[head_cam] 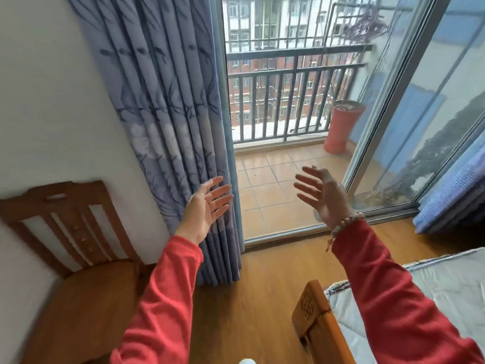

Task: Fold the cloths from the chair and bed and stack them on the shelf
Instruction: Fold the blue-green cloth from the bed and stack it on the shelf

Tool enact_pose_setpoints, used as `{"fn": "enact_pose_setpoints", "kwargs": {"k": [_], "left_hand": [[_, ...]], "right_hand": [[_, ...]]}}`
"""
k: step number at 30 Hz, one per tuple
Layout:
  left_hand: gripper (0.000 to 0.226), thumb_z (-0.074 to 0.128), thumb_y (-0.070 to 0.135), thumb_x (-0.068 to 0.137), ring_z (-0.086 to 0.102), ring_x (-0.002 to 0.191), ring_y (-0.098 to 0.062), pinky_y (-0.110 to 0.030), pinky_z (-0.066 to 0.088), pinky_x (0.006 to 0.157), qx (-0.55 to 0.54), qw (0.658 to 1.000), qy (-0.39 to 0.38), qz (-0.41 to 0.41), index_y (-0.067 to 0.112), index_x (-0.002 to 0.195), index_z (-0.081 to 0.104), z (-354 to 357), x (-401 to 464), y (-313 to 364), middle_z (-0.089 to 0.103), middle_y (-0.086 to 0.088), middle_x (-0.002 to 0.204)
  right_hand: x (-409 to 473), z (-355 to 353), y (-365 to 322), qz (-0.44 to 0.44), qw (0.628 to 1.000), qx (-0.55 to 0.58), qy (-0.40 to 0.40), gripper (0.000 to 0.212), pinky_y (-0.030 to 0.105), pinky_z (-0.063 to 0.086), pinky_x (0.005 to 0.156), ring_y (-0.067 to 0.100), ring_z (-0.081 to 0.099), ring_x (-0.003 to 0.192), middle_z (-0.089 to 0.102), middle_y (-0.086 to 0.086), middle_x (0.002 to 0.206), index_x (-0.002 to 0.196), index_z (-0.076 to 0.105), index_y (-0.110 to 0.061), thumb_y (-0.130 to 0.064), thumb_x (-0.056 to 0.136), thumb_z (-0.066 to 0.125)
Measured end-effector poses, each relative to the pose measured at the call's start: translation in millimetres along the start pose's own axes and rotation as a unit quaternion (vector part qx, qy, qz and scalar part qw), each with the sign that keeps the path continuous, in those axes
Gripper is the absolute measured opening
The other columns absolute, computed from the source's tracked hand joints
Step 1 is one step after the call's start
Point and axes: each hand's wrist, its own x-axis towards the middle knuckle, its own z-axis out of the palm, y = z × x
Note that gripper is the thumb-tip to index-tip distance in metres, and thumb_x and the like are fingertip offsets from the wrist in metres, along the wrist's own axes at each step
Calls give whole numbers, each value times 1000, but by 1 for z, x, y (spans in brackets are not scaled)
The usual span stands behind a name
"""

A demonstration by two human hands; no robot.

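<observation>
Both of my arms, in red sleeves, reach forward at chest height. My left hand [207, 208] is open with fingers spread, palm facing right, just in front of the blue curtain. My right hand [321, 194] is open too, palm facing left, with a bead bracelet at the wrist. Neither hand holds anything. A wooden chair [78, 274] stands at the lower left against the wall, its brown seat bare. The corner of a bed [451, 282] with a pale quilted cover and a wooden post shows at the lower right. No cloth and no shelf are in view.
A blue flowered curtain [168, 106] hangs left of an open sliding glass door [409, 122]. Beyond it lie a tiled balcony, a dark railing [294, 72] and a red pot [341, 127]. Wooden floor [257, 300] runs between chair and bed. A second blue curtain [454, 195] hangs at the right.
</observation>
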Motion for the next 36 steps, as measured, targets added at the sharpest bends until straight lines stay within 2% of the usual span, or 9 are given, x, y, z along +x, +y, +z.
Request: {"fn": "enact_pose_setpoints", "kwargs": {"k": [5,11,16,21,25,30,33,36], "left_hand": [[27,45,33,99,69,97,-20,-39,45,98,6,999,-29,-22,24,114,65,19,81,7,72,-3,114],[27,43,32,101,70,96,-20,-35,50,86,18,997,-70,-38,25,110,68,57,182,1,74,-2,110],[30,42,34,100,71,100,-20,-34,51,85,38,994,-97,-34,25,115,67,106,279,4,74,-3,114],[31,43,33,100,68,107,-25,-39,48,97,49,985,-160,-44,23,120,64,187,374,15,73,-5,117],[31,43,32,100,67,108,-25,-40,47,101,52,973,-222,-33,23,121,62,267,437,16,71,-7,119],[33,36,32,103,66,112,-27,-38,49,97,59,947,-314,-39,23,124,60,362,493,-5,69,-8,123],[36,31,34,104,63,115,-27,-38,48,99,61,928,-361,-62,23,125,58,419,519,-25,67,-8,124],[35,35,34,103,67,111,-25,-41,46,102,72,908,-404,-90,24,123,62,479,543,-45,70,-8,122]], "right_hand": [[67,4,-8,-6,1000,12,24,28,36,53,83,22,71,102,74,5,110,110,68,-18,-32,98,46],[154,-15,-15,-12,998,18,60,30,37,53,82,24,70,102,73,7,112,112,68,-16,-33,98,48],[240,-41,-40,-34,995,32,91,28,36,52,78,25,71,100,74,9,111,108,70,-17,-33,96,50],[321,-82,-90,-66,988,51,128,28,37,51,82,23,70,96,73,9,111,108,70,-17,-32,99,48],[366,-128,-131,-105,980,56,159,28,41,51,89,24,70,97,75,9,106,110,69,-14,-33,97,54],[398,-195,-164,-130,958,81,242,25,36,53,78,20,71,86,76,9,102,105,72,-16,-33,94,59],[404,-238,-176,-141,939,87,302,25,35,53,74,21,71,84,77,9,99,107,73,-13,-30,94,59],[407,-277,-187,-145,916,96,361,22,35,51,73,20,71,79,77,7,92,102,73,-14,-28,95,57]]}}
